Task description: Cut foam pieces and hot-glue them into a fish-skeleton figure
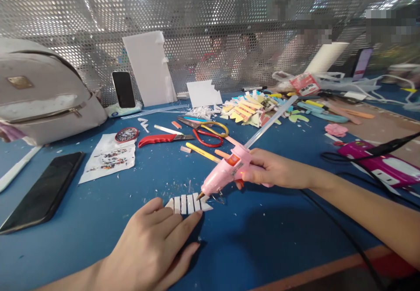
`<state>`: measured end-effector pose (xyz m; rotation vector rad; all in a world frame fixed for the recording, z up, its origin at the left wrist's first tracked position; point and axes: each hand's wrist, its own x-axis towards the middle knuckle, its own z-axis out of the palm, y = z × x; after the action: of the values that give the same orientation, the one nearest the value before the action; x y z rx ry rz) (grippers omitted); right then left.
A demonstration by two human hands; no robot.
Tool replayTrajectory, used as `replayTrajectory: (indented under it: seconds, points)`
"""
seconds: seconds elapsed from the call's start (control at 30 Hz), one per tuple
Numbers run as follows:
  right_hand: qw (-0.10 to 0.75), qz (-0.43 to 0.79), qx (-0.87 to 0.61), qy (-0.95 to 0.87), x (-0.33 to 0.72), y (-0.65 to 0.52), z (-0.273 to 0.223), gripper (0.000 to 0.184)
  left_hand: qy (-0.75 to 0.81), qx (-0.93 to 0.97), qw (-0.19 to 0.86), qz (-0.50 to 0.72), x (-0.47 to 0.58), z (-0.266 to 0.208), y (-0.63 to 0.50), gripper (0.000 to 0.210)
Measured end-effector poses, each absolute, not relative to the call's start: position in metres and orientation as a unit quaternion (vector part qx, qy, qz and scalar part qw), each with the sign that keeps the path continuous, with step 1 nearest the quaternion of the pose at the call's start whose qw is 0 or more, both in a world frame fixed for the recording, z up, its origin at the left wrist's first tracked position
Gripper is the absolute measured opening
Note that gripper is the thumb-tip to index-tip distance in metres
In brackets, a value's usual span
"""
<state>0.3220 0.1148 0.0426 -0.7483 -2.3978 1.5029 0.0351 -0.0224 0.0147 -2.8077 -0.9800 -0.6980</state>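
Observation:
My right hand is wrapped round a pink hot glue gun, with a long clear glue stick sticking out of its back. The metal nozzle points down at a row of narrow white strips on the blue table, close to the right end; whether it touches them I cannot tell. Flat on the table, my left hand has its fingers stretched out, the fingertips resting against the near edge of the strips. It holds nothing.
Scissors, a red-handled knife and a yellow pencil lie beyond the strips. Colourful paper scraps are heaped behind. Phones and a backpack are left; a magenta power strip and cables lie right.

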Motion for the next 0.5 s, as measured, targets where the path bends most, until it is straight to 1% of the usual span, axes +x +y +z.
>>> replayTrajectory:
  seconds: [0.23, 0.43, 0.5]
  points:
    - [0.120, 0.527, -0.249, -0.804, 0.321, 0.112, 0.045, 0.051, -0.296, -0.921, 0.058, -0.247, 0.037, 0.018, -0.025, 0.033]
    - [0.121, 0.549, -0.250, -0.788, 0.320, 0.109, 0.049, 0.062, -0.258, -0.933, 0.117, -0.223, 0.025, 0.022, -0.033, 0.032]
    - [0.111, 0.550, -0.258, -0.787, 0.318, 0.106, 0.055, 0.062, -0.263, -0.929, 0.132, -0.223, 0.018, 0.022, -0.033, 0.032]
